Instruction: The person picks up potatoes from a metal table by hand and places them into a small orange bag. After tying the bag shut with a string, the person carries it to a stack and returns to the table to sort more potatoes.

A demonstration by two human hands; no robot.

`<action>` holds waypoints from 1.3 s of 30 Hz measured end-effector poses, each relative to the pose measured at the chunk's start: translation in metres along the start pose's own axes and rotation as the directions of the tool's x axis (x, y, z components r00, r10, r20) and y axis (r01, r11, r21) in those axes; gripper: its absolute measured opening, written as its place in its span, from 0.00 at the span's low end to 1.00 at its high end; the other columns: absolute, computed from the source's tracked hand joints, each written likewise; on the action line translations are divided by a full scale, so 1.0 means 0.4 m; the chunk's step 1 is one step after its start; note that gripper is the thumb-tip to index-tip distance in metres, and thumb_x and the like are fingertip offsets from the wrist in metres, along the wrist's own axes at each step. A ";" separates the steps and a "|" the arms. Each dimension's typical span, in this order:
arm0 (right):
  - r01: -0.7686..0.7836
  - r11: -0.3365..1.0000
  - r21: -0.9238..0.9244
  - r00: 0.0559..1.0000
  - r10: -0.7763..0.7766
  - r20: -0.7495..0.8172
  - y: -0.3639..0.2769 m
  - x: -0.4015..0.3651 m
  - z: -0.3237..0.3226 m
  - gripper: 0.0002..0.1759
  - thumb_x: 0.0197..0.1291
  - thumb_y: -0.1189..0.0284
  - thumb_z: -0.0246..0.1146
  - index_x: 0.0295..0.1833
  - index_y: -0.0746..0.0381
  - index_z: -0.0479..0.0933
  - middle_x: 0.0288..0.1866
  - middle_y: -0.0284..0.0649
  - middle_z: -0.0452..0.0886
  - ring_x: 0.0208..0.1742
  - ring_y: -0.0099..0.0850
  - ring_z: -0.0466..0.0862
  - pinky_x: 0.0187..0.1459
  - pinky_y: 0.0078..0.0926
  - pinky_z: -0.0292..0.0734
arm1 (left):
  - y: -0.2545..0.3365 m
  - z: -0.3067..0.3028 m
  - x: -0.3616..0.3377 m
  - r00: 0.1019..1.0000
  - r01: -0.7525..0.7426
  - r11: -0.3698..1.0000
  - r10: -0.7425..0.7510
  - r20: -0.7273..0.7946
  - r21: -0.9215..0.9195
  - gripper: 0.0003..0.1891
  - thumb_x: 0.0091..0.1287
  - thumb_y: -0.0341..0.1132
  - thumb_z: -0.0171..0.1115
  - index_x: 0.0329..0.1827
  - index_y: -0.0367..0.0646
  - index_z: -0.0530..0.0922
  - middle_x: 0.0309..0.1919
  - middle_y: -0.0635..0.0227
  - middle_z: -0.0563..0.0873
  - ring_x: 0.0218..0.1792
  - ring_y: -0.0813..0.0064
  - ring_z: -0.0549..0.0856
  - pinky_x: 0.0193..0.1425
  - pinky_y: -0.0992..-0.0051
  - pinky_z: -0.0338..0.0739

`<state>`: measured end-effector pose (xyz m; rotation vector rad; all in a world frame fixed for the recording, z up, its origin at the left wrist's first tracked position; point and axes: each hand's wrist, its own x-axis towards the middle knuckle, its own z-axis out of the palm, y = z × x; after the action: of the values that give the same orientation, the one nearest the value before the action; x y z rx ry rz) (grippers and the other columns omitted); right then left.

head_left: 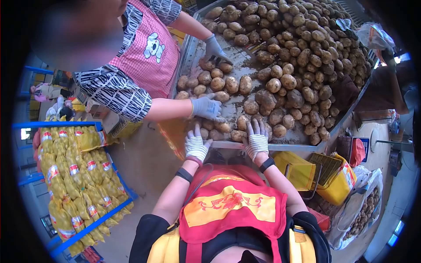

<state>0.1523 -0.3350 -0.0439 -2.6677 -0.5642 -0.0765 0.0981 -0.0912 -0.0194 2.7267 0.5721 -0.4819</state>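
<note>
A metal sorting table [280, 147] carries a large heap of potatoes [302, 57]. My left hand [196, 144], in a white-and-grey striped glove, is at the table's near left edge, fingers extended and thumb apart, beside a few potatoes [222, 127]. My right hand [257, 139], gloved alike, rests at the near edge with its fingers stretched against potatoes [242, 122]; its fingertips partly cover them. Neither hand is closed around anything. A loose row of potatoes [232, 85] lies farther in on the table.
Across the left side, a co-worker in a pink checked apron [151, 52] has gloved hands [207, 108] among the potatoes. Another person's arm [397, 83] is at the right. Yellow crates [335, 179] and a sack of potatoes [366, 212] stand lower right; filled yellow net bags [79, 175] are stacked left.
</note>
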 end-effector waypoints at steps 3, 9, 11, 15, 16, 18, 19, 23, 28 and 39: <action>-0.014 0.992 -0.125 0.983 0.036 0.180 -0.044 0.031 0.022 0.31 0.58 0.65 0.61 0.69 0.57 0.69 0.73 0.52 0.65 0.75 0.55 0.59 0.72 0.60 0.53 | -0.037 0.008 0.016 0.999 0.001 1.000 -0.002 -0.033 -0.029 0.49 0.56 0.52 0.72 0.77 0.46 0.56 0.66 0.46 0.66 0.65 0.44 0.70 0.64 0.50 0.71; 0.226 0.973 -0.048 0.940 -0.205 0.272 -0.136 0.095 0.125 0.33 0.54 0.68 0.62 0.67 0.67 0.68 0.71 0.50 0.68 0.75 0.52 0.61 0.73 0.60 0.51 | -0.255 0.093 0.088 0.983 0.110 0.949 -0.148 -0.108 -0.295 0.40 0.61 0.45 0.68 0.73 0.41 0.60 0.64 0.41 0.66 0.62 0.38 0.72 0.65 0.52 0.71; 0.244 0.970 0.004 0.928 -0.235 0.291 -0.140 0.112 0.109 0.32 0.55 0.66 0.63 0.66 0.63 0.69 0.71 0.50 0.68 0.75 0.51 0.62 0.73 0.59 0.50 | -0.271 0.093 0.097 0.974 0.200 0.942 -0.222 -0.052 -0.270 0.36 0.65 0.46 0.65 0.72 0.41 0.62 0.67 0.41 0.67 0.64 0.43 0.73 0.66 0.54 0.71; -0.116 0.988 -0.103 0.993 0.115 -0.017 -0.062 0.115 -0.045 0.29 0.58 0.61 0.64 0.65 0.56 0.72 0.71 0.49 0.66 0.74 0.52 0.61 0.74 0.58 0.48 | -0.259 0.083 0.071 0.998 0.056 0.979 -0.057 0.001 -0.196 0.31 0.68 0.49 0.60 0.69 0.44 0.67 0.63 0.47 0.73 0.62 0.45 0.75 0.66 0.54 0.71; -0.250 0.952 -0.176 0.968 0.243 -0.062 -0.009 0.104 -0.059 0.32 0.59 0.56 0.64 0.68 0.56 0.70 0.75 0.50 0.62 0.76 0.54 0.58 0.74 0.59 0.48 | -0.248 0.085 0.063 1.000 0.022 0.975 -0.021 0.006 -0.222 0.30 0.68 0.50 0.60 0.69 0.44 0.68 0.63 0.47 0.74 0.62 0.46 0.75 0.66 0.55 0.70; -0.452 0.845 -0.287 0.878 0.478 0.024 0.019 0.093 -0.078 0.36 0.62 0.53 0.61 0.73 0.55 0.65 0.77 0.50 0.59 0.78 0.57 0.54 0.72 0.68 0.44 | -0.217 0.081 0.040 0.999 -0.032 0.962 0.029 -0.018 -0.269 0.29 0.68 0.50 0.59 0.68 0.43 0.70 0.62 0.47 0.75 0.62 0.48 0.76 0.68 0.56 0.69; -0.495 0.808 -0.321 0.836 0.544 0.079 0.018 0.090 -0.072 0.36 0.62 0.53 0.60 0.74 0.54 0.64 0.78 0.50 0.58 0.78 0.58 0.53 0.71 0.72 0.42 | -0.202 0.075 0.038 0.997 -0.030 0.957 0.047 0.053 -0.289 0.33 0.68 0.51 0.58 0.71 0.41 0.66 0.65 0.47 0.72 0.66 0.47 0.72 0.69 0.56 0.68; -0.345 0.909 -0.235 0.832 0.412 0.371 -0.053 0.122 0.056 0.37 0.61 0.68 0.59 0.77 0.49 0.58 0.80 0.48 0.55 0.78 0.53 0.56 0.70 0.78 0.40 | -0.138 0.063 0.029 0.991 0.021 0.933 0.028 0.130 -0.358 0.40 0.67 0.52 0.60 0.76 0.41 0.56 0.71 0.45 0.65 0.70 0.46 0.68 0.73 0.57 0.65; -0.056 0.996 -0.073 0.910 0.081 0.406 -0.134 0.129 0.065 0.34 0.61 0.72 0.58 0.74 0.52 0.61 0.75 0.51 0.64 0.75 0.47 0.65 0.73 0.58 0.54 | -0.196 0.115 0.074 0.996 0.065 0.864 -0.024 0.088 -0.499 0.44 0.68 0.49 0.61 0.79 0.41 0.47 0.73 0.40 0.61 0.74 0.45 0.62 0.77 0.61 0.59; -0.030 0.914 -0.405 0.976 0.114 0.184 -0.024 0.532 0.153 0.32 0.58 0.65 0.63 0.67 0.64 0.67 0.64 0.53 0.73 0.62 0.51 0.75 0.62 0.45 0.71 | -0.281 0.127 0.037 0.999 0.022 0.853 0.002 0.045 -0.521 0.31 0.70 0.45 0.60 0.72 0.39 0.65 0.66 0.43 0.71 0.66 0.49 0.73 0.71 0.62 0.67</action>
<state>0.3417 -0.2221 -0.0672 -3.1203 -0.5616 0.1185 0.0492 -0.0070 -0.0967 2.1878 0.6022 -0.3255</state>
